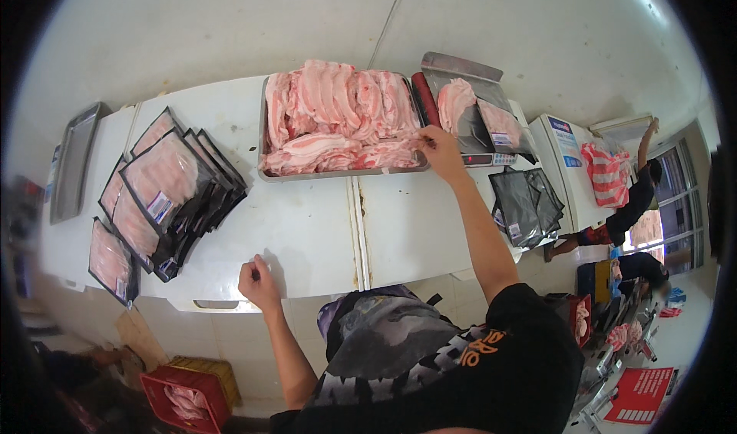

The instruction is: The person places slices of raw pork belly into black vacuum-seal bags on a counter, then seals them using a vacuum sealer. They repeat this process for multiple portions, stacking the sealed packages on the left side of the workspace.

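My right hand (441,149) reaches forward to the right end of a metal tray (265,174) piled with raw pork slices (338,115), its fingers on a slice at the tray's near right corner. My left hand (257,280) rests as a loose fist on the white chest-freezer lid (307,234), holding nothing that I can see. Just right of the tray stands a scale (484,157) with meat (457,104) on its platter and a black bag with meat (499,123) beside it.
Filled black vacuum packs of sliced meat (165,192) lie fanned at the left, near an empty metal tray (73,161). Empty black bags (526,203) lie at the right. A red crate (184,399) sits on the floor. Another person (629,203) stands at far right.
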The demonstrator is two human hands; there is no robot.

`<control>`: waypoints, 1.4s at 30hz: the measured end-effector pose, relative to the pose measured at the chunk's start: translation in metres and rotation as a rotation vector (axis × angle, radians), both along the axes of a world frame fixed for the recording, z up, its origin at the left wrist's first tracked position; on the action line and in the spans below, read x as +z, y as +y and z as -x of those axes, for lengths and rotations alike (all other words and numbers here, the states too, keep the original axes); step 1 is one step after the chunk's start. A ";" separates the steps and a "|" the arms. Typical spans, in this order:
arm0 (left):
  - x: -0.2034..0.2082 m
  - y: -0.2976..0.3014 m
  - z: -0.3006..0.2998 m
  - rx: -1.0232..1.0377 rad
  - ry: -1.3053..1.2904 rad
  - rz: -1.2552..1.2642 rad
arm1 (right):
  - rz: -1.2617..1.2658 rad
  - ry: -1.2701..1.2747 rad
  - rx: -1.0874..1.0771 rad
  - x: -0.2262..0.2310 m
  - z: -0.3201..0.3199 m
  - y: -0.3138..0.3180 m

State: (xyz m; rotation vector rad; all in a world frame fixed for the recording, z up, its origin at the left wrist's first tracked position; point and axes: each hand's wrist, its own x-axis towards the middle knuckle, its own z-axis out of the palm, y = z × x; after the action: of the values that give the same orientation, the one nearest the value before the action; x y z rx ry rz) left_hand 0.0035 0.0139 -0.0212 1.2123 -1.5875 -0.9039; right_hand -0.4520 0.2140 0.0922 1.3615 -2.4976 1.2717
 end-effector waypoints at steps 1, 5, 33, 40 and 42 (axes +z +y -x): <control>0.002 0.000 -0.001 0.004 0.003 -0.012 | 0.038 -0.012 -0.029 0.013 0.000 0.003; -0.002 0.001 -0.002 -0.001 0.037 -0.016 | 0.232 -0.082 -0.179 0.074 0.009 0.027; 0.001 -0.001 -0.001 -0.011 0.038 -0.011 | 0.092 0.113 -0.367 0.083 0.031 0.066; 0.001 -0.001 -0.006 0.013 -0.009 0.033 | 0.189 0.203 -0.688 0.096 0.073 0.141; -0.006 -0.003 -0.008 0.028 -0.029 0.050 | 0.304 0.315 -0.861 0.084 0.093 0.174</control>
State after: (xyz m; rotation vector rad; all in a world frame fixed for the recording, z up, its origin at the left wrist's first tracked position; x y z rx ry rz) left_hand 0.0117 0.0107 -0.0270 1.2143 -1.6030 -0.8274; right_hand -0.5449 0.3880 0.1762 0.2959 -2.1313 1.0466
